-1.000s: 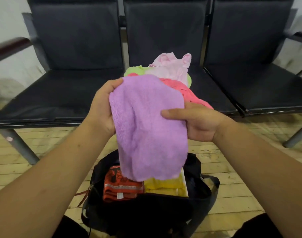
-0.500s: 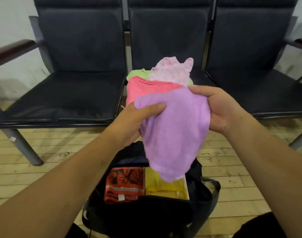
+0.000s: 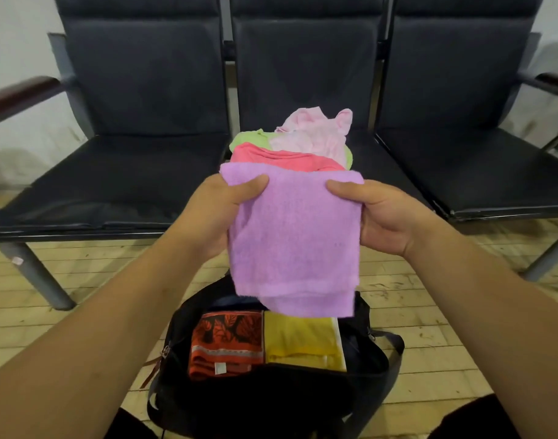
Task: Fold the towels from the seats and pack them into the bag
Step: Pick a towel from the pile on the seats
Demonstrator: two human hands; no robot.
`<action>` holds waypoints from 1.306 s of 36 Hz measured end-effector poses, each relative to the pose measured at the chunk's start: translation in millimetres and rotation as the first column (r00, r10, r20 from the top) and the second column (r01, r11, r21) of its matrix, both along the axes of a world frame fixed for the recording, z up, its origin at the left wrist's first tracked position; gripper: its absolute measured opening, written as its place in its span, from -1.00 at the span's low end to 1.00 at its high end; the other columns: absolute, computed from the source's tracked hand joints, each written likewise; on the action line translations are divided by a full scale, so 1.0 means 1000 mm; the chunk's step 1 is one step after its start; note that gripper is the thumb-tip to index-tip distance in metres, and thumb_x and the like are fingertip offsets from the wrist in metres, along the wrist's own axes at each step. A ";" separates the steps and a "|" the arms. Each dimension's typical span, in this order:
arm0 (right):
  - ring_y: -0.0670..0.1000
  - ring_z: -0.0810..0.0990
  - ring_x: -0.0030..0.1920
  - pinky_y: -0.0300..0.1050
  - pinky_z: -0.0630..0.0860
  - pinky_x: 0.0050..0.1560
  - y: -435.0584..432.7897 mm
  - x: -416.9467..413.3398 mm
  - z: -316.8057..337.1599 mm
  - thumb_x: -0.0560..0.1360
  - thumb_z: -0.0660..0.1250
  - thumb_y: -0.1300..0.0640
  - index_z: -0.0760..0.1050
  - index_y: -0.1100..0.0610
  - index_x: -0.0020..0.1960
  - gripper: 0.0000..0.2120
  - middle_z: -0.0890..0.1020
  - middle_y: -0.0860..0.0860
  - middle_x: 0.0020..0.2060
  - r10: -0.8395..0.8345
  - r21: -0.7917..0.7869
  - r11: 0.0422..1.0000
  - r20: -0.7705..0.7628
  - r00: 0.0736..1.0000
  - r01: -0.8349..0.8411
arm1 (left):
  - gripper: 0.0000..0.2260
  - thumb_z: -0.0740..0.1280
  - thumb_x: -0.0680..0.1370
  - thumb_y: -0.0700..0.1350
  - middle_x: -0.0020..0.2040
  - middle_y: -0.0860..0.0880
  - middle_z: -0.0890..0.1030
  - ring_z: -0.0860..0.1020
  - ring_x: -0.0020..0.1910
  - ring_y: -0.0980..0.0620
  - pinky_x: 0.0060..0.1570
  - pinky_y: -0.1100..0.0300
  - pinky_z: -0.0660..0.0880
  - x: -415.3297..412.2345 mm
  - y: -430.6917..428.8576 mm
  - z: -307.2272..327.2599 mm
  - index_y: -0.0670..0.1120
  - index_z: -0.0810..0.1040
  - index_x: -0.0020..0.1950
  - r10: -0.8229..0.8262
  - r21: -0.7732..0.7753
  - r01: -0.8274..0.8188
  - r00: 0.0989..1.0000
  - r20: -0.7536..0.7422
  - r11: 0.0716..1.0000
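L hand & R hand each pinch a top corner of the folded purple towel, thumbs in front, fingers hidden behind. It hangs at frame ctr over the open black bag at 6 o'clock. In the bag, a red patterned towel touches a yellow towel at its 3 o'clock. A pink towel, coral towel & green towel are heaped on the mid seat at 12 o'clock.

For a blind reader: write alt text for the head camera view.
The left hand and right hand hold a folded purple towel by its top corners above an open black bag, which contains a red patterned towel and a yellow towel. Behind, a pile of towels sits on the middle seat.
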State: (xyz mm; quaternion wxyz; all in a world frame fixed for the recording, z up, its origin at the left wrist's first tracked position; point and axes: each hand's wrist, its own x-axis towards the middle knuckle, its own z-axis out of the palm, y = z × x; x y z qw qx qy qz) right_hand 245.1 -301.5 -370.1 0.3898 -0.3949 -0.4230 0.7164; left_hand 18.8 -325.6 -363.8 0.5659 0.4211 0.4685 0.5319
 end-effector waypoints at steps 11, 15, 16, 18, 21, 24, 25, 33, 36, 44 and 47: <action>0.14 0.70 0.10 0.04 0.66 0.03 0.007 -0.003 0.000 0.54 0.37 0.22 0.56 0.28 0.24 -0.71 0.70 0.17 0.10 -0.202 0.160 0.968 0.027 0.979 0.195 | -0.72 0.42 0.42 -0.13 0.06 -0.07 0.72 0.69 0.05 -0.01 -0.04 0.14 0.64 -0.026 0.012 0.000 -0.12 0.63 0.12 -0.207 0.039 0.217 0.962 -0.175 0.975; 0.17 0.68 0.14 0.18 0.59 0.20 0.010 0.000 -0.006 0.54 0.41 0.22 0.62 0.21 0.16 -0.79 0.71 0.14 0.09 -0.282 0.337 0.915 0.144 0.949 0.221 | -0.72 0.47 0.40 -0.08 -0.01 0.06 0.73 0.69 0.00 0.09 -0.02 0.21 0.62 -0.027 0.013 -0.004 -0.01 0.66 0.10 -0.018 0.191 0.090 0.936 -0.352 0.978; 0.15 0.69 0.13 0.19 0.59 0.20 0.011 0.000 -0.006 0.53 0.43 0.21 0.63 0.19 0.15 -0.80 0.72 0.13 0.07 -0.310 0.379 0.897 0.165 0.937 0.230 | -0.72 0.47 0.41 -0.09 -0.02 0.07 0.73 0.69 -0.02 0.12 -0.07 0.27 0.61 -0.027 0.013 -0.005 -0.01 0.66 0.12 0.036 0.225 0.049 0.934 -0.356 0.973; 0.13 0.70 0.10 0.18 0.61 0.17 0.010 -0.002 -0.006 0.50 0.48 0.18 0.65 0.17 0.14 -0.77 0.72 0.10 0.05 -0.364 0.446 0.858 0.179 0.914 0.255 | -0.72 0.48 0.45 -0.11 -0.02 0.10 0.72 0.67 -0.04 0.18 -0.12 0.35 0.58 -0.027 0.014 -0.006 -0.02 0.65 0.16 0.128 0.287 -0.015 0.916 -0.380 0.958; 0.14 0.70 0.09 0.19 0.62 0.13 0.011 -0.005 -0.004 0.44 0.54 0.11 0.67 0.14 0.13 -0.72 0.72 0.09 0.05 -0.412 0.490 0.821 0.156 0.898 0.292 | -0.76 0.47 0.44 -0.07 0.05 0.08 0.68 0.64 0.01 0.16 -0.06 0.33 0.58 -0.027 0.015 -0.007 0.03 0.65 0.10 0.193 0.335 -0.062 0.907 -0.375 0.940; 0.17 0.67 0.14 0.21 0.60 0.14 0.010 -0.007 0.000 0.33 0.58 0.00 0.69 0.08 0.09 -0.64 0.70 0.08 0.11 -0.429 0.507 0.800 0.113 0.896 0.319 | -0.78 0.46 0.44 -0.06 0.14 0.03 0.62 0.61 0.08 0.13 0.03 0.27 0.58 -0.029 0.013 -0.005 0.05 0.63 0.08 0.217 0.389 -0.060 0.901 -0.375 0.919; 0.18 0.67 0.16 0.22 0.60 0.15 0.009 -0.008 0.001 0.34 0.58 0.00 0.70 0.08 0.09 -0.65 0.69 0.09 0.13 -0.418 0.503 0.803 0.095 0.903 0.319 | -0.76 0.46 0.45 -0.06 0.14 0.03 0.63 0.62 0.09 0.12 0.07 0.24 0.58 -0.030 0.012 -0.004 0.04 0.63 0.11 0.196 0.394 -0.043 0.913 -0.358 0.918; 0.17 0.64 0.22 0.17 0.56 0.25 -0.001 -0.024 0.009 0.54 0.38 0.21 0.63 0.24 0.17 -0.78 0.66 0.18 0.19 -0.272 0.310 0.898 -0.164 0.948 0.311 | -0.80 0.29 0.63 -0.11 0.15 0.10 0.66 0.62 0.17 0.06 0.16 0.03 0.58 -0.034 0.000 -0.002 0.12 0.55 0.21 0.142 0.446 -0.015 0.957 -0.252 0.895; 0.17 0.58 0.30 0.13 0.55 0.27 -0.001 -0.035 0.008 0.58 0.31 0.16 0.50 0.22 0.37 -0.63 0.58 0.18 0.31 -0.156 0.234 0.947 -0.261 0.953 0.219 | -0.79 0.26 0.65 -0.09 0.14 0.16 0.64 0.62 0.15 0.10 0.10 0.09 0.60 -0.038 -0.002 -0.008 0.16 0.51 0.23 0.127 0.411 -0.022 0.965 -0.230 0.911; 0.21 0.63 0.21 0.12 0.63 0.13 0.005 -0.070 -0.073 0.49 0.36 0.40 0.46 0.14 0.39 -0.50 0.65 0.18 0.22 -0.085 0.040 0.995 -0.051 0.995 0.087 | -0.63 0.31 0.62 -0.20 0.15 0.09 0.66 0.65 0.11 0.06 0.04 0.12 0.62 -0.066 0.007 -0.065 0.11 0.43 0.38 -0.004 0.073 0.019 0.981 -0.193 0.997; 0.21 0.64 0.20 0.19 0.59 0.18 0.007 -0.083 -0.115 0.49 0.35 0.44 0.46 0.15 0.40 -0.48 0.64 0.18 0.23 -0.121 -0.047 0.992 0.012 0.993 0.121 | -0.62 0.31 0.62 -0.20 0.15 0.12 0.65 0.65 0.09 0.08 0.06 0.10 0.62 -0.080 0.007 -0.108 0.16 0.40 0.37 -0.069 -0.081 0.054 0.976 -0.208 0.995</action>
